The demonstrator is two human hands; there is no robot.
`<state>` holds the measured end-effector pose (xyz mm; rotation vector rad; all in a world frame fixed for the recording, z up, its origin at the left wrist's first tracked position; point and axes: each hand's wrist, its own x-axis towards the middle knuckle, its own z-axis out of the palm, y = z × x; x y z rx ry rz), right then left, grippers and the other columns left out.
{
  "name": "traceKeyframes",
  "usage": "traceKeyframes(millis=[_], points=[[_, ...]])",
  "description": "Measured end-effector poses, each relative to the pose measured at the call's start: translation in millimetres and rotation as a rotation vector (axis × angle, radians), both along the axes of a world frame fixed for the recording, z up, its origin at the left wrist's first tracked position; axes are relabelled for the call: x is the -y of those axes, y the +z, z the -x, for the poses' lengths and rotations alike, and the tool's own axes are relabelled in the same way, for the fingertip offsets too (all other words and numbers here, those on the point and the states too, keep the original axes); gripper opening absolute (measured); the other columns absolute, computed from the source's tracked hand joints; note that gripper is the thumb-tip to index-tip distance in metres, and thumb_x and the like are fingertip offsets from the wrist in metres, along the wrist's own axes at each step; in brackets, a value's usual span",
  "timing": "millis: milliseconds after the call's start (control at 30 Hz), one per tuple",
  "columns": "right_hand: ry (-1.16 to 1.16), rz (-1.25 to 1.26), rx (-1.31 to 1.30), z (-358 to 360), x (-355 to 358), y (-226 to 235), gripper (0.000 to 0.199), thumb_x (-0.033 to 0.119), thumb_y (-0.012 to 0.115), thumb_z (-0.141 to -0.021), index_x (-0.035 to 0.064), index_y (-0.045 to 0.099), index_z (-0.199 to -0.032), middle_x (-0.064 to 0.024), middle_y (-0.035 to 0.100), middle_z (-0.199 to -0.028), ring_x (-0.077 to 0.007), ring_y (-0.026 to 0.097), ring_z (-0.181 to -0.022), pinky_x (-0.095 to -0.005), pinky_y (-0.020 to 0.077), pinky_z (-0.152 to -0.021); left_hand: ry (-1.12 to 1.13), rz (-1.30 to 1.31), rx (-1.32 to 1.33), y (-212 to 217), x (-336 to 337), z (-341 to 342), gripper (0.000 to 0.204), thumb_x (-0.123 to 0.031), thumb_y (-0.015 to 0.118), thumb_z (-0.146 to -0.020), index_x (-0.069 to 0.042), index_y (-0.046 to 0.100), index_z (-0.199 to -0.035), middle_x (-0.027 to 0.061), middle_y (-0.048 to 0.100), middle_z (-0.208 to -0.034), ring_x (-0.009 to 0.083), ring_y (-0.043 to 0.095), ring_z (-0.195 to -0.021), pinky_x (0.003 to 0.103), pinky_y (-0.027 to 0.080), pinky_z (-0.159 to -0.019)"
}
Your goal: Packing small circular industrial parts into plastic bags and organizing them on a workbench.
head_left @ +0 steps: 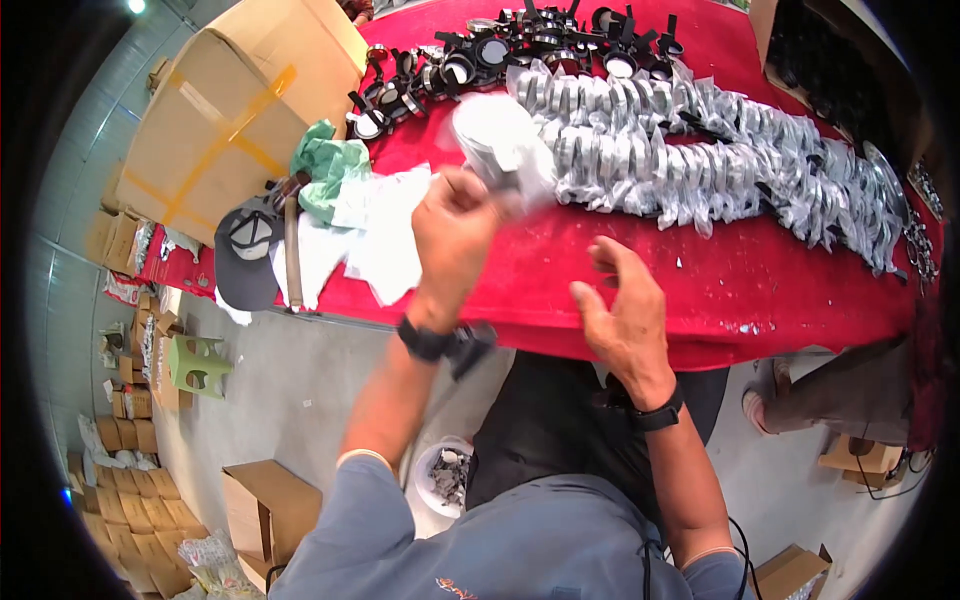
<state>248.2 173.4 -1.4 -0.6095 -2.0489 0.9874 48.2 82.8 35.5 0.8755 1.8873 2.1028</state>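
My left hand point(455, 240) is raised over the red-covered table, its fingers pinched on a round, pale item in a clear plastic bag point(500, 140). Motion smears the bag, so its contents do not show well. Nothing is in my right hand point(628, 315), which hovers over the table's near edge with thumb and fingers apart. Just beyond the held bag, long rows of similar bagged round pieces point(650, 170) stand packed side by side. At the far side lies a heap of unbagged round metal pieces with black handles point(490, 52).
Flat clear bags point(385, 235), a green plastic bag point(330, 170) and a dark cap point(245, 255) lie at the left. A large cardboard box point(225, 120) stands behind them. Below are a white bucket of scraps point(445, 475) and an open carton point(265, 510). Another person's leg point(850, 390) is at right.
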Motion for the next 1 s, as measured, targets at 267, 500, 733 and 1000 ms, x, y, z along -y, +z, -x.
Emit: traceKeyframes(millis=[267,500,733,1000], points=[[-0.121,0.027,0.026,1.7,-28.0,-38.4,0.032,-0.006,0.073,-0.085,-0.0007,0.068,-0.116,-0.0155,0.070,-0.096,-0.0305,0.070,-0.081,-0.0395,0.0582,-0.075,-0.060,0.575,-1.187,3.4,-100.0,235.7,0.008,0.005,0.064,-0.082,-0.001,0.061,-0.085,0.0185,0.066,-0.084,0.0377,0.067,-0.077,0.044,0.052,-0.070],[-0.148,-0.021,0.055,7.2,-27.5,-34.9,0.031,-0.007,0.073,-0.083,-0.0001,0.068,-0.113,-0.0146,0.070,-0.094,-0.0297,0.070,-0.081,-0.0401,0.0574,-0.074,-0.318,0.718,-1.422,-32.2,-172.3,273.8,0.008,0.000,0.065,-0.081,-0.003,0.065,-0.088,0.0188,0.071,-0.087,0.0419,0.071,-0.090,0.049,0.056,-0.078],[-0.175,-0.076,0.082,9.9,-28.3,-36.8,0.032,-0.005,0.074,-0.081,0.0000,0.069,-0.113,-0.0150,0.070,-0.096,-0.0309,0.070,-0.083,-0.0410,0.0574,-0.075,-0.424,0.874,-0.940,-25.4,-173.4,256.1,0.023,0.002,0.063,-0.071,-0.002,0.074,-0.091,0.0152,0.074,-0.081,0.0293,0.074,-0.078,0.041,0.056,-0.071],[-0.175,-0.133,0.104,10.9,-26.0,-38.4,0.032,-0.004,0.074,-0.081,0.0003,0.069,-0.112,-0.0150,0.070,-0.096,-0.0315,0.069,-0.082,-0.0415,0.0571,-0.075,-0.738,0.887,-0.396,-11.6,-153.2,279.7,0.012,-0.011,0.074,-0.083,-0.002,0.071,-0.090,0.0009,0.070,-0.087,0.0110,0.063,-0.079,0.029,0.052,-0.073]])
